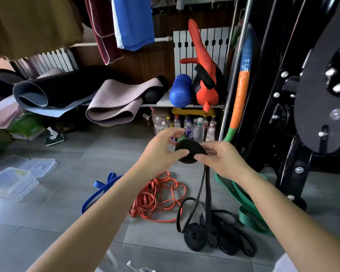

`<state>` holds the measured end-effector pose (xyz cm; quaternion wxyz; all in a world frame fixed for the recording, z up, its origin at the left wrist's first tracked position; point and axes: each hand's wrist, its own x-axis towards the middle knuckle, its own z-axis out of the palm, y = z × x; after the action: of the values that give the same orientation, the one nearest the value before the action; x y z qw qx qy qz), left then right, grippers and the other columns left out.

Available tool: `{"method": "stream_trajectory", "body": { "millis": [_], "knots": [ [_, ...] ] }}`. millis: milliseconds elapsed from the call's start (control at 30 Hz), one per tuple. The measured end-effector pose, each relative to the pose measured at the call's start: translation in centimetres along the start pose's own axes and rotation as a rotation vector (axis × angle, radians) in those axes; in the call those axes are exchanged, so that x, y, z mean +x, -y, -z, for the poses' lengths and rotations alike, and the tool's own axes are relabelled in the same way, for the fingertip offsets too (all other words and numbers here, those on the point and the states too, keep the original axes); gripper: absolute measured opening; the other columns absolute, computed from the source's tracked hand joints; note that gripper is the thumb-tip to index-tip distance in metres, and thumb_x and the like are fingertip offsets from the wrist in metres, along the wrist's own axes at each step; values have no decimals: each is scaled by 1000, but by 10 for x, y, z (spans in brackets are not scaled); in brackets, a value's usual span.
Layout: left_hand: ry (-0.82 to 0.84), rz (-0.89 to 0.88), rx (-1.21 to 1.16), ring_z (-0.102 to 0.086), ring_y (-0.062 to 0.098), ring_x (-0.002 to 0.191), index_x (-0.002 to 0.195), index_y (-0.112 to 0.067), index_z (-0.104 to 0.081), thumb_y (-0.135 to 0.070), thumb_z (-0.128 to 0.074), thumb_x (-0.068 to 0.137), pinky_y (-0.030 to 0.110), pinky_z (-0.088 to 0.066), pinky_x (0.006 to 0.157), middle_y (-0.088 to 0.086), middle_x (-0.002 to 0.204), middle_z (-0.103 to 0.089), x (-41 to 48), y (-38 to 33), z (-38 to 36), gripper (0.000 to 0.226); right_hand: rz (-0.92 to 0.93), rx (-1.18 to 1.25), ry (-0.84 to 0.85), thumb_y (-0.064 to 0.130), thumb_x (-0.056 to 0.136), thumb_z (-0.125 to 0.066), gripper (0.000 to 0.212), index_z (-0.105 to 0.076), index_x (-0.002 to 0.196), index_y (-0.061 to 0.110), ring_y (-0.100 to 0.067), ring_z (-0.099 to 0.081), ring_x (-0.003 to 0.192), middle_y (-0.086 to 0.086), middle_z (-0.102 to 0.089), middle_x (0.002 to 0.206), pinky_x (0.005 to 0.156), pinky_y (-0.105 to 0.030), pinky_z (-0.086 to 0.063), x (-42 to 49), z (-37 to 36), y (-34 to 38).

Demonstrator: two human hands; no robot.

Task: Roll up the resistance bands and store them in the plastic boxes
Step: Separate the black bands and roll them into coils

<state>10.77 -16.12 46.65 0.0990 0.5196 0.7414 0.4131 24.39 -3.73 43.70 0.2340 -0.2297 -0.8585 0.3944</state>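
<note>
Rolling step, partway through. Black band [190, 149] wound into a flat disc and held up in the air, well above the floor [47, 222]. Left hand [161, 152] on the disc's left edge, thumb underneath, fingers curled over the top, grip clamped on the coil. Right hand [222, 160] opposite, thumb and fingertips pinching the right edge, grip clamped there too. Unwound tail [206, 193] dropping straight down from the right side into a black heap [220, 238] on the tiles.

Both forearms stretched forward, wrists turned inward, palms facing across the coil.

Plenty left to wind, judging by that hanging length. Next up, probably: turn the disc and feed the tail on flat and snug, with no twist and no slack. Otherwise, a real chance of the coil springing apart.

After that, over to the plastic boxes [14, 181], far left on the floor, with a clear lid [39, 165] just beside them.

Waiting unrolled on the floor: orange band [157, 195], blue band [98, 191], green band [243, 197].
</note>
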Motion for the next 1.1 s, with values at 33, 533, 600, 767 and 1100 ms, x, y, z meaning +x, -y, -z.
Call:
{"method": "stream_trajectory", "body": {
  "millis": [33,533,600,767,1100],
  "knots": [
    [71,-52,136,-55,9,91,120,-22,-59,-15,-71,79,23,-44,84,-8,108,-61,1,-2,3,43,-5,-75,27,19,82,-69,21,-71,102,19,-15,-66,88,2,-72,92,86,-41,-52,-1,-2,0],
    [-51,232,-463,-66,19,85,95,-24,-66,1,-66,83,38,-53,85,11,93,-70,-26,18,-11,28,-91,414,-45,3,73,-75,31,-68,88,30,-2,-68,86,19,-72,82,84,-18,-51,-22,-20,-17],
    [-100,305,-623,-65,26,90,97,-18,-66,2,-63,85,43,-51,89,15,96,-69,-34,17,-21,23,-75,442,-94,2,75,-73,31,-67,87,30,-2,-68,86,19,-72,81,85,-19,-51,-22,-24,-15],
    [-21,387,-581,-63,30,106,104,-15,-61,-1,-63,86,43,-52,92,11,109,-65,-40,21,-28,23,-43,287,-27,3,77,-73,33,-68,92,32,-5,-68,88,15,-72,87,90,-26,-52,-24,-20,-16],
    [204,29,327,-61,18,93,109,-16,-67,-15,-69,80,26,-45,76,2,102,-69,-26,13,-12,29,-69,8,54,14,75,-76,28,-71,101,24,7,-62,77,13,-69,88,71,-7,-44,-29,-27,-7]
  ]
}}
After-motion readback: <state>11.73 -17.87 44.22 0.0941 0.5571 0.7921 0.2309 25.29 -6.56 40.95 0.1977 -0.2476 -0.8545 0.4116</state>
